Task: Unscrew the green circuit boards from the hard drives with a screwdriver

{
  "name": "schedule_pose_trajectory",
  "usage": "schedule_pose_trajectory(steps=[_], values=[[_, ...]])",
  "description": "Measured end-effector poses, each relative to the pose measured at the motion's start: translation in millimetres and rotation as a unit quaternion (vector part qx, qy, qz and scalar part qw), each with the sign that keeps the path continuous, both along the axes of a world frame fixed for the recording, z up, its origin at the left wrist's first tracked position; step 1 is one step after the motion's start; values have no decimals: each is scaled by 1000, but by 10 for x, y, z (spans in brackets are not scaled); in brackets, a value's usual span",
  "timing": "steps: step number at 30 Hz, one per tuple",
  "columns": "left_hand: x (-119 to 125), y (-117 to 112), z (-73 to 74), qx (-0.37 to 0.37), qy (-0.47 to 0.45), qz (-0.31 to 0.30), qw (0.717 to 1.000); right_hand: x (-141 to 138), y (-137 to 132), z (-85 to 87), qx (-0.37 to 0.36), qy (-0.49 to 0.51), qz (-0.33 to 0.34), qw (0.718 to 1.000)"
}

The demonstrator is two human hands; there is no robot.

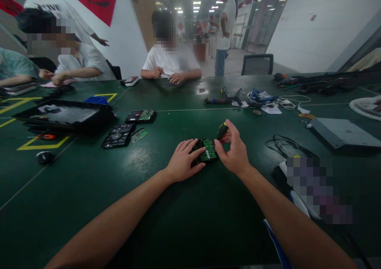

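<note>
A hard drive (209, 154) with a green circuit board facing up lies on the green table in front of me. My left hand (185, 160) holds its left end, fingers across the top and thumb along the near edge. In my right hand (233, 152) is a screwdriver with a dark and yellow handle (222, 131), standing tilted over the drive's right end. The screwdriver's tip is hidden by my fingers. To the left lie a second hard drive (141, 116), a black drive body (118, 135) and a loose green circuit board (139, 135).
A black tray (68, 116) stands at the left, an orange-handled tool (46, 136) before it. Cables (264, 98) and a dark cylindrical part (218, 100) lie farther back. A grey metal box (345, 132) is at the right. Across the table a person (171, 62) sits handling something small.
</note>
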State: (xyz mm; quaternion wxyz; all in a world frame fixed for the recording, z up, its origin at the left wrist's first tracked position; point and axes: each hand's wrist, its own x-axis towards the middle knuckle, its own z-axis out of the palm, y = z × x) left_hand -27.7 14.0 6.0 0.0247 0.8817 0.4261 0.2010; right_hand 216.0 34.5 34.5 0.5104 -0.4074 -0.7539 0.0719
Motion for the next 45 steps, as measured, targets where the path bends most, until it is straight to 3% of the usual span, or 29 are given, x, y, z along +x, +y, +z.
schedule_pose_trajectory(steps=[45], values=[[-9,9,-31,-1,-2,0,1000,13,18,-33,17,17,-30,999]])
